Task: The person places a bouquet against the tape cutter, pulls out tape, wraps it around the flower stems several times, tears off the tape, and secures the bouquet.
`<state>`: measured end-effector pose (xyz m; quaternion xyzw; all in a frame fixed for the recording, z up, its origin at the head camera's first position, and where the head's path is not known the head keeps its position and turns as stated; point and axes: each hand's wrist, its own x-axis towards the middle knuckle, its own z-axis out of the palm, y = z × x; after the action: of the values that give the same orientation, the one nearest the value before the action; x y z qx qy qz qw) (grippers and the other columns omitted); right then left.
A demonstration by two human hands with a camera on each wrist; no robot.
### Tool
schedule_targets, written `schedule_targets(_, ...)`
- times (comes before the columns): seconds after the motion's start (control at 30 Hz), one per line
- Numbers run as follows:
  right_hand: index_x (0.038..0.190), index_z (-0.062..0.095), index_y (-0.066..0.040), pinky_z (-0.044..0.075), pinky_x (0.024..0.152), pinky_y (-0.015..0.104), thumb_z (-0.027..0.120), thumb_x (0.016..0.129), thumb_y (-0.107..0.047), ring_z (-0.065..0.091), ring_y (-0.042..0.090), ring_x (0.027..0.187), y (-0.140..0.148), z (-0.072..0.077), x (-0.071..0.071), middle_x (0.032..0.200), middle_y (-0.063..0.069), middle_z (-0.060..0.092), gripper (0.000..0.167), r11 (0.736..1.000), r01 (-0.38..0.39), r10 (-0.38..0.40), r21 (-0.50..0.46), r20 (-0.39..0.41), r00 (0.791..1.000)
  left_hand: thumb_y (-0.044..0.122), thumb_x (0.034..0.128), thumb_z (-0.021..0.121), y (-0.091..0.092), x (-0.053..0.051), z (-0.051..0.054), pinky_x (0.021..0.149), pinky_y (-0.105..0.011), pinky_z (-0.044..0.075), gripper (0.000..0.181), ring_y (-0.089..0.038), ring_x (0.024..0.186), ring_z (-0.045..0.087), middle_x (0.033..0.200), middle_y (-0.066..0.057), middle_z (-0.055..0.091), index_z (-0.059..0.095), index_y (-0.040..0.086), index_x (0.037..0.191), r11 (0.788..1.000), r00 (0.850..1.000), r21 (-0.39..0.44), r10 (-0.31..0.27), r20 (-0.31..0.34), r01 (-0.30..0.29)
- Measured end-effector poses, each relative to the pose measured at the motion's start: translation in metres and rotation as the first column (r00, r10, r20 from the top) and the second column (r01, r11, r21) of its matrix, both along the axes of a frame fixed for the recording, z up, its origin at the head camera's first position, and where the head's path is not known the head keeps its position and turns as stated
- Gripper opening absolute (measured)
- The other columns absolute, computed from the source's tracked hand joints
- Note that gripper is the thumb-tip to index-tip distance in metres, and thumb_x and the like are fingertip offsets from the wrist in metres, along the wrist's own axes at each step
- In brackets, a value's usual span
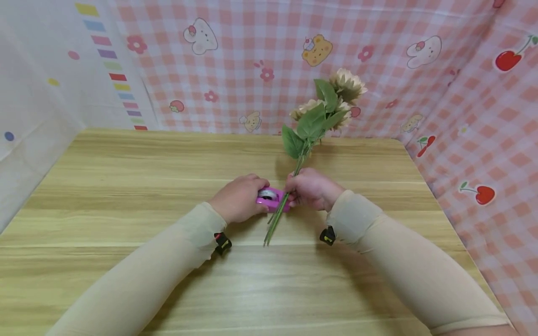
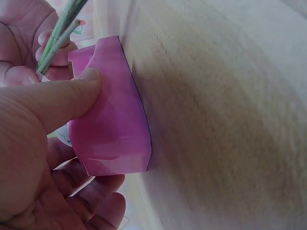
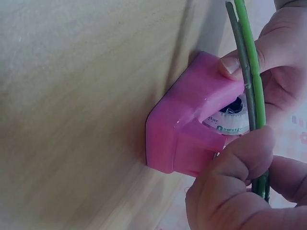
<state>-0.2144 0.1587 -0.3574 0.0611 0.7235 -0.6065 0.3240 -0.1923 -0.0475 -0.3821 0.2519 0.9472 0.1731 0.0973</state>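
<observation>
My left hand (image 1: 239, 198) grips a pink tape dispenser (image 2: 115, 120), its thumb pressed on one side and the fingers round the back end. A roll of tape (image 3: 230, 123) sits inside the dispenser. In my right hand (image 1: 315, 189) I pinch the green stems (image 3: 256, 98) of a few artificial flowers (image 1: 348, 86), cream-petalled with green leaves. The stems cross over the dispenser's front end, slanting so the blooms point away to the right. My right fingertips are close against that front end; whether a strip of tape is between them cannot be made out.
Both hands work over a wood-grain table (image 1: 126, 186). A pink checked cloth (image 1: 235, 60) with cartoon prints hangs behind it and along the right side. White cloth (image 1: 38, 70) with coloured marks hangs at the left. Small black wrist devices (image 1: 222, 242) sit under both cuffs.
</observation>
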Motion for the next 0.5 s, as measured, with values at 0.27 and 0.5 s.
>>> schedule_targets(0.27,0.073,0.043,-0.013,0.055,0.056,0.021,0.052,0.091,0.006,0.055,0.012,0.058,-0.0025,0.0004,0.0016,0.063,0.002,0.054,0.027,1.0,0.023,-0.023,-0.004,-0.015,1.0,0.035,0.0959,0.078,0.001,-0.0003,-0.0003,0.117,-0.044,0.049,0.06,-0.03,0.13,0.061,0.144,-0.011,0.062,0.059,0.008,0.146,1.0,1.0,-0.011,0.008,0.01,-0.008)
schedule_targets(0.5,0.081,0.044,-0.011,0.055,0.057,0.021,0.052,0.092,0.007,0.056,0.013,0.059,-0.0041,0.0015,0.003,0.066,0.002,0.054,0.022,0.999,0.035,-0.035,0.006,-0.027,0.999,0.036,0.0964,0.078,0.0005,-0.0002,-0.0006,0.119,-0.045,0.047,0.061,-0.031,0.132,0.059,0.146,-0.011,0.06,0.058,0.008,0.147,1.0,1.0,-0.01,0.015,0.015,-0.015)
